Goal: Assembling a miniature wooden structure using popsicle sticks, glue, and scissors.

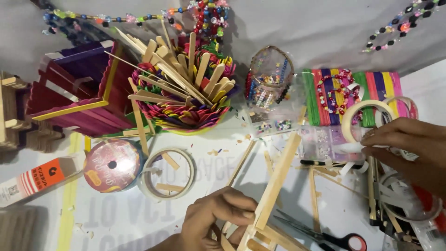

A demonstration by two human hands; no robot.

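My left hand (216, 218) grips a frame built of plain wooden craft sticks (274, 186) at the bottom centre; one long stick points up and right from my fingers. My right hand (409, 148) reaches in from the right edge and pinches a strip of white tape (346, 148), beside a roll of masking tape (360, 114) standing on edge. Between the two hands lie loose wooden sticks on the white table.
A bowl of coloured and plain craft sticks (183, 88) stands at centre back, beside a red and purple stick box (76, 88). A ribbon spool (111, 165), a clear tape roll (168, 173), red-handled scissors (325, 237), bead containers (269, 81) and coloured stick mats (348, 90) lie around.
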